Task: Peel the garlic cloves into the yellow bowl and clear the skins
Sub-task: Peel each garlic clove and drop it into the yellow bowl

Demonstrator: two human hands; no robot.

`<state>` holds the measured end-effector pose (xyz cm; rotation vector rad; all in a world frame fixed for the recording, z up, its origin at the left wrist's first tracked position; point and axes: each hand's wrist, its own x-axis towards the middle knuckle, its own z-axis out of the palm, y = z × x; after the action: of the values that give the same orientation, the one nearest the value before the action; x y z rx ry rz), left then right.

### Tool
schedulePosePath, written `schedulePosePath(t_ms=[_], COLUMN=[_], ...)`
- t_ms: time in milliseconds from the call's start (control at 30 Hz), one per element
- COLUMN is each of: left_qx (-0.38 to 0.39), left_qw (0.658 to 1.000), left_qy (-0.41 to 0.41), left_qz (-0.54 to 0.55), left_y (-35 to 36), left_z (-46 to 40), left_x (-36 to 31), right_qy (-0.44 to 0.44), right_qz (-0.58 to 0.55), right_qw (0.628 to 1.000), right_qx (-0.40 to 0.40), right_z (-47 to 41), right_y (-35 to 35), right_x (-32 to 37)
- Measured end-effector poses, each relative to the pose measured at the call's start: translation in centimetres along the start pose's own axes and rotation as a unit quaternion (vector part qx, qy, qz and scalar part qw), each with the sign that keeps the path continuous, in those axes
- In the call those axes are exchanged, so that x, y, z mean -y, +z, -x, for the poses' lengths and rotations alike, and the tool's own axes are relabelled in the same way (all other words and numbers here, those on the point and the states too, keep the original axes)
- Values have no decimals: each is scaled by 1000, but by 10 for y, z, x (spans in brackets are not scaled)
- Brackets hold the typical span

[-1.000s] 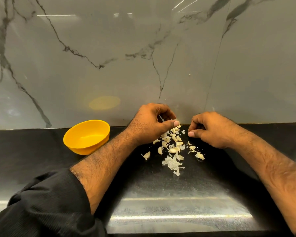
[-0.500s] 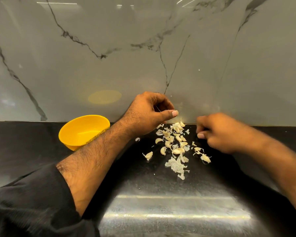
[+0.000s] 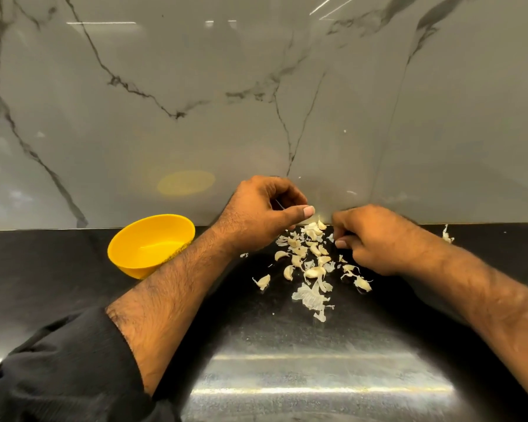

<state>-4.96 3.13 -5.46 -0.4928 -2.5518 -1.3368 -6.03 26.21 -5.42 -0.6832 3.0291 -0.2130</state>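
The yellow bowl (image 3: 141, 263) stands at the left on the black counter; no cloves show inside it. A pile of garlic cloves (image 3: 313, 272) and papery skins (image 3: 310, 296) lies against the wall at centre. My left hand (image 3: 262, 211) hovers over the pile's far left edge, its fingers curled and thumb pressed to them, with a thin pale piece of garlic showing between them. My right hand (image 3: 375, 239) rests at the pile's right edge with its fingers closed and pointing down; its fingertips are hidden.
A stray skin (image 3: 447, 234) lies far right by the wall. The grey marble wall (image 3: 256, 102) rises right behind the pile. The black counter (image 3: 287, 376) stretches towards me. My left forearm crosses in front of the bowl's right side.
My right hand swung out to the right and has come back to the pile's right edge. My left hand has stayed over the pile. The camera view has shifted slightly.
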Motion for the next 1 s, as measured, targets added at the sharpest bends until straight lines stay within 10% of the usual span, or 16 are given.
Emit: schedulePosePath(t_ms=[167,300,433,600,1000], left_qx=[9,12,10,15,38], left_qw=[1000,1000,1000,999,992], left_qy=[-7,-13,-21,-23,-2], left_qz=[6,-4,-5,40,123], left_y=[-1,1,2,8,14], left_z=[-1,0,0,1,2], left_x=[-2,1,0,-5,-7], right_qy=[-106,-2,-34,-36,-62], right_qz=[-101,33,-166,-559,-566], right_qw=[957,999,981,824,820], right_qx=[-249,-6,-93,-89,-59], right_z=[5,-1,-3,-2,-2], right_y=[-12,-1,1,-3,1], right_x=[-2,3,-13,-22,-15])
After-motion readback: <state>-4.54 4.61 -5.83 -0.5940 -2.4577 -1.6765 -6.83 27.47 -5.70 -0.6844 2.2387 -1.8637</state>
